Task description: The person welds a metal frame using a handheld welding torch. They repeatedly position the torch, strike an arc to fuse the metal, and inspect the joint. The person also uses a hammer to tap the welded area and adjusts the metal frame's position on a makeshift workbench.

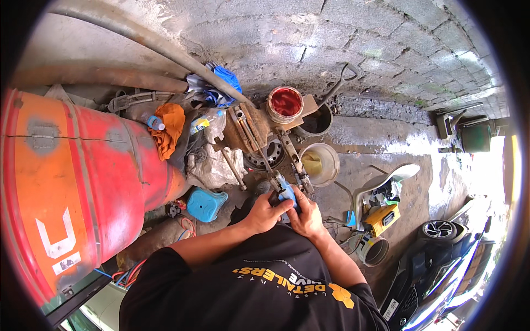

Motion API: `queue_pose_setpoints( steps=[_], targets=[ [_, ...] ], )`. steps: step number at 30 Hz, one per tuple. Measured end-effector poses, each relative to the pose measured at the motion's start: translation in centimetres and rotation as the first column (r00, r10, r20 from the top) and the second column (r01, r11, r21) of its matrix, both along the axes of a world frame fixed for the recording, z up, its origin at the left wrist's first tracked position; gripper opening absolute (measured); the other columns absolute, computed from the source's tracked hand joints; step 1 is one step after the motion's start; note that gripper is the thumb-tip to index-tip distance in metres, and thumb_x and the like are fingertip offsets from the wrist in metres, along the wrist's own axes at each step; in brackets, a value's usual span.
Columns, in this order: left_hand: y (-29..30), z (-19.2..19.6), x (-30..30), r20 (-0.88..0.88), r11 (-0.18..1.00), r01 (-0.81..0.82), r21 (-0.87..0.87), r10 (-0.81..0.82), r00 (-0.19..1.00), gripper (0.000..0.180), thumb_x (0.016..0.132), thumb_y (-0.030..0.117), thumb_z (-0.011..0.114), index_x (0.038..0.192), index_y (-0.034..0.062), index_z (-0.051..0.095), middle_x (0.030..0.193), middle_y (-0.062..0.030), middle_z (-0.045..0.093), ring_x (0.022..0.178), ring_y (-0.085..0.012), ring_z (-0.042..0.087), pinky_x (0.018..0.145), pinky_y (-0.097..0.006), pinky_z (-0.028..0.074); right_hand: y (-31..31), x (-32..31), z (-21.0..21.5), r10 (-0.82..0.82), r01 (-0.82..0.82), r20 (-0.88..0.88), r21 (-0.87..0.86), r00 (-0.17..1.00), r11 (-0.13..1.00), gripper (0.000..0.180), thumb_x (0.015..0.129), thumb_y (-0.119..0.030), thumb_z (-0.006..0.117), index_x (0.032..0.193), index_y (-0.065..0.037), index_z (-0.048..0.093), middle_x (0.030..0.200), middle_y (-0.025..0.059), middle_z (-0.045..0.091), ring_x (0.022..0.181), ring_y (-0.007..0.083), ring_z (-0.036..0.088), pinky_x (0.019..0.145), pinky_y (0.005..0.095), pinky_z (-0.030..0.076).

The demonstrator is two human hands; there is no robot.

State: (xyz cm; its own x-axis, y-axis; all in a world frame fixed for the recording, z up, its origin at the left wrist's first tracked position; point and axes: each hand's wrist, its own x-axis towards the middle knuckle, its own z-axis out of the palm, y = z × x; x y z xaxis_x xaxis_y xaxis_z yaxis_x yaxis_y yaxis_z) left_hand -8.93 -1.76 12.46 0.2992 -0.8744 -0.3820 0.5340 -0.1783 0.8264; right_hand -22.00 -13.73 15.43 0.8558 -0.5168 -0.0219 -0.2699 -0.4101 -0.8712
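Observation:
Both of my hands meet in front of my body, around a soft-looking blue cloth (286, 193) and a dark metal part (274, 181). My left hand (264, 214) grips from the left, its thumb pressed against the cloth. My right hand (306, 216) closes on the cloth's right side. From the metal part a thin rod (264, 157) runs up toward a rusty bench vise (243, 129), whose handle (234, 170) hangs down. Just right of the rod lies a long metal bar with holes (291, 149). My fingers hide much of the held part.
Behind the vise stands an open tub of red paste (285, 103). A pale bucket (320, 164) is to the right, near a white chair (381, 182) and yellow case (382, 219). Left are a blue stool (206, 204) and a large red-orange body (116, 182).

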Motion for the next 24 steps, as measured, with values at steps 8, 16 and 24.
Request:
queue_pose_setpoints(
  steps=[8, 16, 24],
  targets=[
    [-0.2, 1.5, 0.5, 0.011, 0.999, 0.030, 0.024, -0.031, 0.999, 0.029, 0.100, 0.029, 0.067, 0.113, 0.0036, 0.064, 0.102, 0.0005, 0.065, 0.095, -0.0082, 0.057, 0.084, -0.029, 0.048, -0.3, 0.1, 0.4, 0.035, -0.033, -0.035, 0.047, 0.999, 0.998, 0.059, 0.091, -0.012, 0.067, 0.144, -0.002, 0.045, 0.113, 0.0232, 0.070, 0.100, 0.0420, 0.070, 0.084, 0.0430, 0.057],
    [-0.6, 2.4, 0.6, 0.070, 0.999, 0.037, 0.034, -0.039, 0.997, 0.027, 0.099, 0.025, 0.067, 0.115, 0.0035, 0.065, 0.104, 0.0008, 0.066, 0.097, -0.0082, 0.057, 0.086, -0.028, 0.047, -0.4, 0.0, -0.1, 0.045, -0.037, -0.079, 0.102, 0.996, 0.994, 0.064, 0.088, -0.014, 0.068, 0.147, -0.013, 0.044, 0.116, 0.0241, 0.067, 0.103, 0.0444, 0.066, 0.085, 0.0485, 0.056],
    [-0.7, 1.8, 0.5, 0.124, 1.000, 0.015, 0.012, -0.016, 0.992, 0.024, 0.099, 0.021, 0.066, 0.116, 0.0041, 0.065, 0.103, 0.0013, 0.066, 0.095, -0.0085, 0.058, 0.085, -0.028, 0.048, -0.6, 0.0, 0.2, 0.044, -0.037, -0.085, 0.085, 0.995, 0.996, 0.062, 0.090, -0.019, 0.069, 0.146, -0.014, 0.043, 0.116, 0.0239, 0.067, 0.102, 0.0463, 0.065, 0.084, 0.0502, 0.055]
  ],
)
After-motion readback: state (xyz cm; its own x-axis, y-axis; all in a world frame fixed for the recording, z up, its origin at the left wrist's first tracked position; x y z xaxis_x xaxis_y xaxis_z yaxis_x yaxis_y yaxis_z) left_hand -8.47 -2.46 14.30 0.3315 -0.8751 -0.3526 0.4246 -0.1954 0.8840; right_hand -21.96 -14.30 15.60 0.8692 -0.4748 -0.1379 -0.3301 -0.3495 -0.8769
